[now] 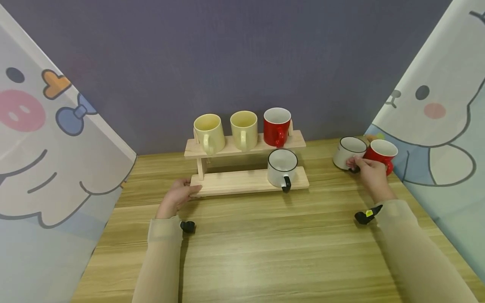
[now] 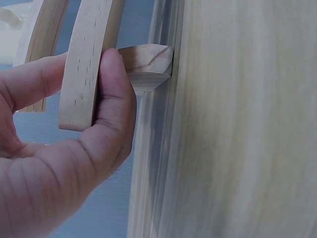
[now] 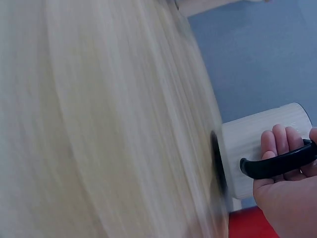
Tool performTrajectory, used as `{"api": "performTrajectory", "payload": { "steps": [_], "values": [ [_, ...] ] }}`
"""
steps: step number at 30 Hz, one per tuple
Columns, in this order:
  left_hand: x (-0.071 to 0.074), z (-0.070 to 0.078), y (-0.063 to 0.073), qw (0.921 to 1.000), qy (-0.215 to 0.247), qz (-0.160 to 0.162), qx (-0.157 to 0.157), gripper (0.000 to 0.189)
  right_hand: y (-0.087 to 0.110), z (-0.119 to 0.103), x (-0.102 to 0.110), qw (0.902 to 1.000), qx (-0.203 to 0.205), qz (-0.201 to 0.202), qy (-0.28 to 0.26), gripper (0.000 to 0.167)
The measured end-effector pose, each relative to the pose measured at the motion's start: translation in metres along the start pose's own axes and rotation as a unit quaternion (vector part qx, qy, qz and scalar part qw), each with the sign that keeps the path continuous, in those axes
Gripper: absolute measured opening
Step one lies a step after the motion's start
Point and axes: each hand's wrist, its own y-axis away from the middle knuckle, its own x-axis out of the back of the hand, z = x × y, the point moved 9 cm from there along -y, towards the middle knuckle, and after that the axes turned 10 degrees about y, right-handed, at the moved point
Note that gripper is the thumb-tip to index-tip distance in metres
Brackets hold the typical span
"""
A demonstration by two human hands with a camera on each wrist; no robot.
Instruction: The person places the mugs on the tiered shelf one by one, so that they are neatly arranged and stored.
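A left hand (image 1: 177,195) pinches the left end of a wooden rack (image 1: 231,183) running lengthwise left to right; at far right, a right hand (image 1: 371,173) grips an upright white mug (image 1: 343,155) by its near-pointing handle (image 3: 277,164), partly hiding a red mug (image 1: 380,157).

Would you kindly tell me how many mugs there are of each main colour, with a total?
Yellow mugs: 2, both on the upper shelf
Red mugs: 2, one on the upper shelf, one at the far right
White mugs: 2, one on the lower shelf, one at the right hand
Total: 6
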Motion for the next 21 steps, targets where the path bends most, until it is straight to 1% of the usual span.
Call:
{"api": "performTrajectory", "payload": {
  "steps": [3,5,9,13,15,17,21],
  "values": [
    [0.0,-0.001,0.0,1.0,0.001,0.0,0.0,0.054,0.006,-0.004,-0.005,0.998,-0.004,-0.006,-0.063,0.036],
    [0.001,-0.001,0.0,1.0,0.0,0.0,0.0,0.055,0.009,-0.008,-0.007,0.9963,0.002,-0.006,-0.086,0.033],
    [0.001,-0.003,-0.001,1.0,0.0,0.0,-0.002,0.053,0.017,-0.019,-0.011,0.9947,0.012,-0.002,-0.102,0.029],
    [0.001,-0.003,-0.001,1.0,0.0,-0.004,-0.002,0.053,0.026,-0.029,-0.015,0.9931,0.016,-0.002,-0.116,0.028],
    [0.002,-0.003,-0.002,1.0,-0.005,-0.005,-0.003,0.053,0.031,-0.034,-0.017,0.9912,0.018,-0.003,-0.131,0.028],
    [0.002,-0.002,-0.002,0.9999,-0.011,-0.005,-0.004,0.054,0.037,-0.04,-0.018,0.9906,0.023,-0.002,-0.135,0.028],
    [-0.001,-0.001,-0.001,0.9999,-0.009,-0.013,-0.005,0.054,0.047,-0.055,-0.025,0.9845,0.039,-0.013,-0.17,0.025]
  ]
}}
